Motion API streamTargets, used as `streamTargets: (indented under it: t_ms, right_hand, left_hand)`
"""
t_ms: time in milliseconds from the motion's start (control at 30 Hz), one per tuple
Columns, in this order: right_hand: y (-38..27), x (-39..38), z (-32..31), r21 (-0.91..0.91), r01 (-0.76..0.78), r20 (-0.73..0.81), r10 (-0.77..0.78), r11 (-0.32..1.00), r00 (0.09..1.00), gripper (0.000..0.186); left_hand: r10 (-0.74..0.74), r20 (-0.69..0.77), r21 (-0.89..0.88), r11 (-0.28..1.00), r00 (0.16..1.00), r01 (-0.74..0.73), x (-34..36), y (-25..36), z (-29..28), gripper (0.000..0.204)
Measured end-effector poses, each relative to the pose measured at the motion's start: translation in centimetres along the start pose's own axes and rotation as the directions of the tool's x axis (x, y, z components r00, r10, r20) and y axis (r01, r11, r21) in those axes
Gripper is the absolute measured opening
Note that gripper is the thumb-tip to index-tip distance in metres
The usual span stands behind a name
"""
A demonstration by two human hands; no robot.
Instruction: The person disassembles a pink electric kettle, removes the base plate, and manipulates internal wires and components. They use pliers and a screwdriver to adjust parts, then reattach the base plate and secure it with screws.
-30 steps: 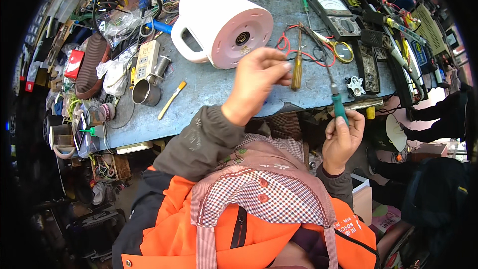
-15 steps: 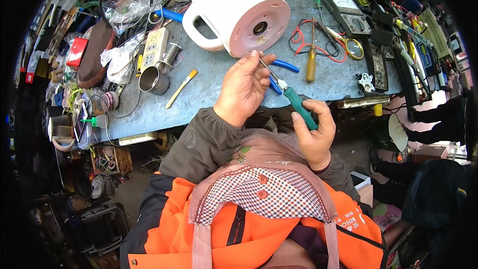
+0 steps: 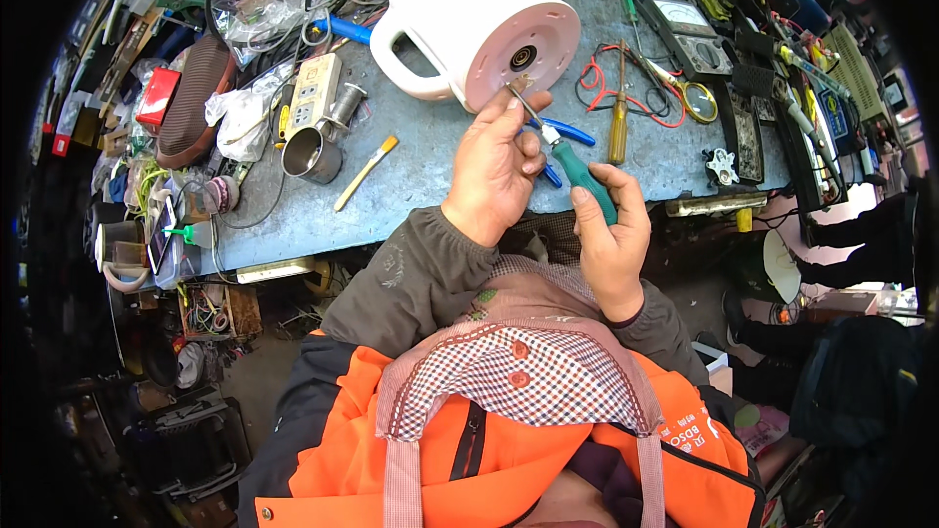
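Note:
My right hand [image 3: 609,240] is wrapped round the teal handle of a screwdriver [image 3: 585,179]. My left hand [image 3: 493,161] pinches near the tip of the same screwdriver's metal shaft, its fingertips at the lower underside of a white kettle [image 3: 450,15]. The kettle lies on its side on the blue-grey bench [image 3: 342,215], handle to the left, round base toward me with a dark connector ring at its middle. Blue-handled pliers [image 3: 569,133] lie behind my hands, partly hidden. A yellow-handled screwdriver [image 3: 617,142] lies to the right of them.
A multimeter [image 3: 690,34], red test leads [image 3: 590,78] and a magnifying glass [image 3: 700,103] lie at back right. A steel cup [image 3: 311,154], paintbrush [image 3: 367,171] and power strip [image 3: 313,95] are on the left amid tangled cables. Dark-clothed legs [image 3: 856,235] appear at right.
My hands came together on the screwdriver and moved up to the kettle's base. The screwdriver tilted to point up-left, its tip now between my left fingers. The view shifted slightly.

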State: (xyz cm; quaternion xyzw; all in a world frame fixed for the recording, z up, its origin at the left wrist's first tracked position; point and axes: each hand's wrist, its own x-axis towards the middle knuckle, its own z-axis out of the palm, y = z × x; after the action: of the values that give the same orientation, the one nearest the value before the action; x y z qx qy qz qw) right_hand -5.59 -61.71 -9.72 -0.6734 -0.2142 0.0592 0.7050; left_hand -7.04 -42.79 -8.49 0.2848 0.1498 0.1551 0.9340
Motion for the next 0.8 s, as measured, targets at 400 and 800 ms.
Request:
streamTargets:
  t_ms: [400, 800]
  right_hand:
    - [-1.2, 1.5, 0.3, -0.174, 0.186, -0.013, -0.191, 0.967, 0.981, 0.031]
    - [-1.6, 2.7, -0.9, -0.216, 0.335, 0.058, -0.33, 0.917, 0.942, 0.032]
  left_hand:
    - [0.05, 0.002, 0.079, 0.996, 0.999, -0.05, -0.4, -0.2, 1.1, 0.032]
    - [0.58, 0.633, 0.773, -0.508, 0.513, -0.38, 2.0, 6.8, 0.7, 0.113]
